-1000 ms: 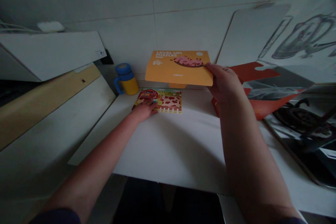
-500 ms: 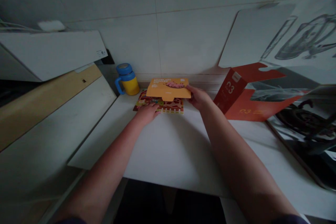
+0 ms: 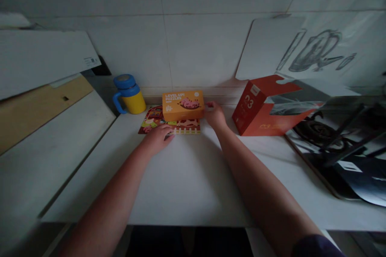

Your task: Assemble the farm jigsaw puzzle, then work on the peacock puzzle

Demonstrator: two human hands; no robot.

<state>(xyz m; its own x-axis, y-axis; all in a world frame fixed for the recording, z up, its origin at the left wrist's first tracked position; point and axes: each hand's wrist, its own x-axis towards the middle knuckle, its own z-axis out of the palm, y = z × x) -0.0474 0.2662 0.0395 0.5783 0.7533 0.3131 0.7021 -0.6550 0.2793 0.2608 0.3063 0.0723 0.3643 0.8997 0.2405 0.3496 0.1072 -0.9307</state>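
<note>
An orange puzzle box (image 3: 182, 105) with a pink pig picture stands on edge at the back of the white counter (image 3: 193, 180), over the far part of a flat farm puzzle (image 3: 157, 122). My right hand (image 3: 214, 114) grips the box at its right end, fingers curled round it. Fingers stretched out, my left hand (image 3: 158, 138) lies flat on the puzzle's near edge.
A yellow mug with a blue lid (image 3: 129, 94) stands left of the puzzle. A red carton (image 3: 258, 107) lies to the right, with a gas hob (image 3: 334, 140) beyond it. A white board (image 3: 268, 48) leans on the tiled wall. Wooden and white panels (image 3: 39, 104) lie at left.
My right hand brought the orange box down from in front of the wall and set it upright on the puzzle. The left hand stayed on the puzzle; the view shifted.
</note>
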